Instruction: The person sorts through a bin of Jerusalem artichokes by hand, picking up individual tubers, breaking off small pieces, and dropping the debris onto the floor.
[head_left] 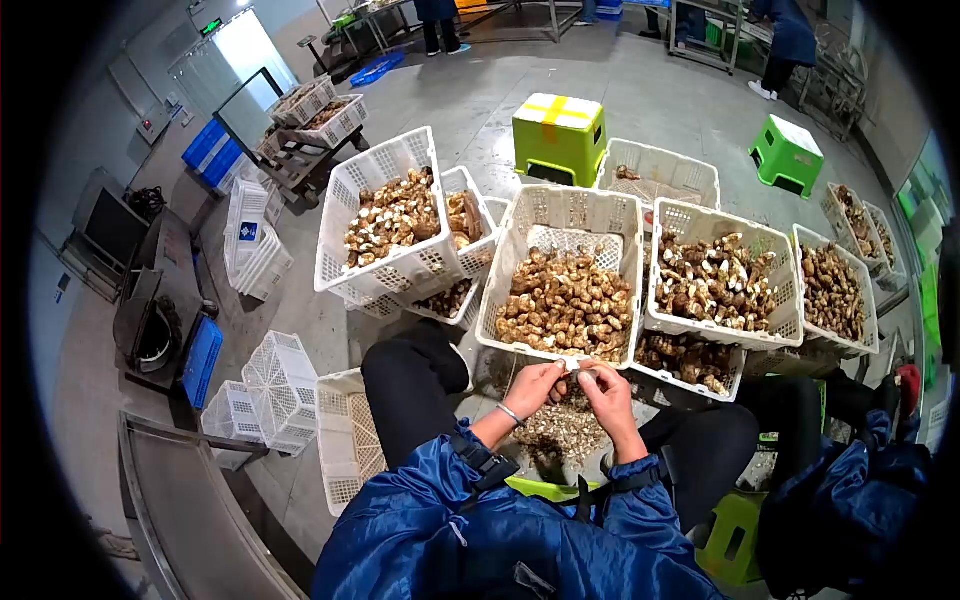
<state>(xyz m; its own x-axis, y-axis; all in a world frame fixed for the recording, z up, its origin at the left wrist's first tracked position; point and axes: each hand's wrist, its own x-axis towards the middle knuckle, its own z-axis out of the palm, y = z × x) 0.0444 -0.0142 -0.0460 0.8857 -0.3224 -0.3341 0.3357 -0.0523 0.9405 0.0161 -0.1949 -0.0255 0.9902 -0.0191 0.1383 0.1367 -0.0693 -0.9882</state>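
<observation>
My left hand (530, 393) and my right hand (609, 400) meet over my lap, fingers pinched together. Between the fingertips is a small whitish mushroom piece (572, 366), partly hidden by the fingers. My right fingers are closed too, but whether they grip a tool I cannot make out. Just beyond them a white plastic crate (490, 318) tilts toward me, with brown and white mushrooms (565, 300) heaped in its near part. Below my hands, between my knees, lies a pile of pale trimmings (560, 432).
More mushroom-filled crates stand left (330, 235) and right (725, 330). An empty-looking crate (335, 440) sits by my left leg. Green stools (560, 140) stand beyond. Another seated person (840, 500) is close on my right. A metal table (190, 510) is at left.
</observation>
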